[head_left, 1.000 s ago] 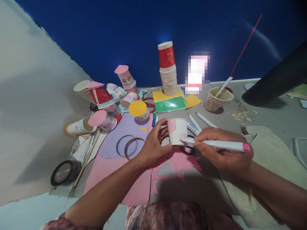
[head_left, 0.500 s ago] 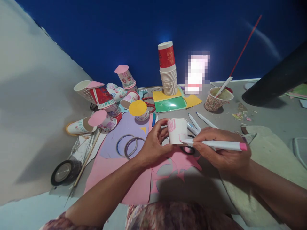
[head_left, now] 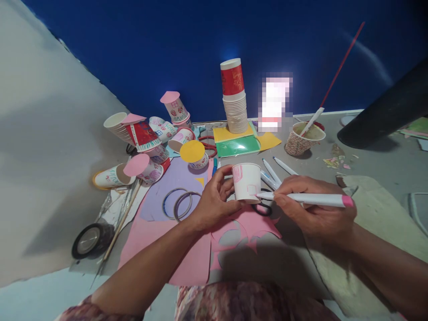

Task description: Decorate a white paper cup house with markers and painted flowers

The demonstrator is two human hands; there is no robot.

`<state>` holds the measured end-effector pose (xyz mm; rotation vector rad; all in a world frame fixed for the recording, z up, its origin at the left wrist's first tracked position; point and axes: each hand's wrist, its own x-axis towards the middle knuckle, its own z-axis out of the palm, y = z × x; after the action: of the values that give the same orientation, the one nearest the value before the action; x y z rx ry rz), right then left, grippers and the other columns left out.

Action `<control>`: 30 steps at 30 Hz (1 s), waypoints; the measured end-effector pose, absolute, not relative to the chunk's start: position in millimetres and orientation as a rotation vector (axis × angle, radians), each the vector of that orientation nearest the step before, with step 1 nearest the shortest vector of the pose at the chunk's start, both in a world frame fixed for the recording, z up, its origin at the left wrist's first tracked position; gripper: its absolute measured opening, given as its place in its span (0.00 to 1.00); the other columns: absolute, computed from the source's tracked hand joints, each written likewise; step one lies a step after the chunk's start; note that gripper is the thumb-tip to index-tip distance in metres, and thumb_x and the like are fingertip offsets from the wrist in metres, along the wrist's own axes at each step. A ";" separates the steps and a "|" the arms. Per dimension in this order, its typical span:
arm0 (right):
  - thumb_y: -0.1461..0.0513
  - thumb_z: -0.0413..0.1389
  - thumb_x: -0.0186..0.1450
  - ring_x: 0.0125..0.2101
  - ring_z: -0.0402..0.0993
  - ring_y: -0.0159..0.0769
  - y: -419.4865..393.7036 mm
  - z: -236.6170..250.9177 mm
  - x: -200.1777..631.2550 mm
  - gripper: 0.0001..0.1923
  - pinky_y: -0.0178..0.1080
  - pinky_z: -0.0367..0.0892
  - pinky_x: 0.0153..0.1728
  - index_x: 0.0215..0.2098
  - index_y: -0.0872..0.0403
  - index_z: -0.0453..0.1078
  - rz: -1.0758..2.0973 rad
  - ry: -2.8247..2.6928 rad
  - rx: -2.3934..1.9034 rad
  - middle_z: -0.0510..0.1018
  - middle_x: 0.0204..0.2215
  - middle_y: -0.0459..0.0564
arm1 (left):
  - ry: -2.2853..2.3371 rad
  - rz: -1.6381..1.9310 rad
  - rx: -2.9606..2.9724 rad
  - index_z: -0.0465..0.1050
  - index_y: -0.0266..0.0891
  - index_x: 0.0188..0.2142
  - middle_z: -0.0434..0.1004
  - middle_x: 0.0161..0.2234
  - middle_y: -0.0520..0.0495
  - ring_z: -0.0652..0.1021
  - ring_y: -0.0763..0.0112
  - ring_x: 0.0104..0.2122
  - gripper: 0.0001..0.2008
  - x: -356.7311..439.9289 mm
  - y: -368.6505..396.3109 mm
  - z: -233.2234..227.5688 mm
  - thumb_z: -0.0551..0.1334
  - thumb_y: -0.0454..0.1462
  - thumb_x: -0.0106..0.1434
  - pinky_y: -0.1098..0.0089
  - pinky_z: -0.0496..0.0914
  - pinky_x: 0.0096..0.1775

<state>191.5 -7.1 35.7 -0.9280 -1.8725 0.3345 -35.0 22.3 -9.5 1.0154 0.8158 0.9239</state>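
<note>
My left hand (head_left: 214, 200) grips a small white paper cup (head_left: 247, 180), standing mouth down, with pink drawings on its side. My right hand (head_left: 312, 209) holds a white marker with a pink end cap (head_left: 310, 199), lying almost level, its tip touching the lower right of the cup's wall beside a small pink square outline. Under both hands lies pink paper with cut-out shapes (head_left: 240, 232). A black ring (head_left: 262, 208) sits just below the cup, partly hidden by my right fingers.
Decorated paper cups (head_left: 150, 138) are piled at the left, a tall cup stack (head_left: 234, 100) stands behind on yellow and green sheets (head_left: 237, 145). A patterned cup with a stick (head_left: 302, 138), loose markers (head_left: 281, 167), purple paper with rings (head_left: 177, 200) and a tape roll (head_left: 88, 240) lie around.
The cup has been turned slightly, and a small pink square outline now shows near the marker tip. My right hand with the marker shifted a little right and up.
</note>
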 end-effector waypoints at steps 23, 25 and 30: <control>0.67 0.62 0.68 0.22 0.82 0.36 -6.3 37.4 190.3 0.06 0.35 0.76 0.26 0.34 0.49 0.78 0.352 -1.899 -0.908 0.85 0.25 0.46 | 0.817 0.941 1.118 0.64 0.44 0.58 0.76 0.60 0.39 0.78 0.51 0.63 0.39 -31.8 19.3 -13.7 0.77 0.28 0.49 0.53 0.68 0.66; 0.67 0.62 0.68 0.23 0.82 0.36 -6.3 37.4 190.0 0.07 0.35 0.76 0.26 0.34 0.49 0.78 0.358 -1.899 -0.902 0.85 0.25 0.46 | 0.807 0.943 1.116 0.64 0.44 0.58 0.76 0.61 0.39 0.78 0.52 0.63 0.39 -32.2 19.4 -14.8 0.76 0.28 0.50 0.53 0.69 0.66; 0.68 0.61 0.68 0.23 0.82 0.37 -6.6 38.1 188.9 0.08 0.36 0.75 0.25 0.33 0.49 0.77 0.339 -1.904 -0.895 0.85 0.25 0.46 | 0.789 0.941 1.109 0.64 0.45 0.58 0.76 0.61 0.40 0.76 0.51 0.65 0.39 -33.0 19.2 -15.9 0.76 0.29 0.50 0.54 0.69 0.66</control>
<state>188.9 -6.6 38.1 -0.8950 -1.9042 0.3394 -33.0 19.2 -15.9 1.1087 0.7893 0.9414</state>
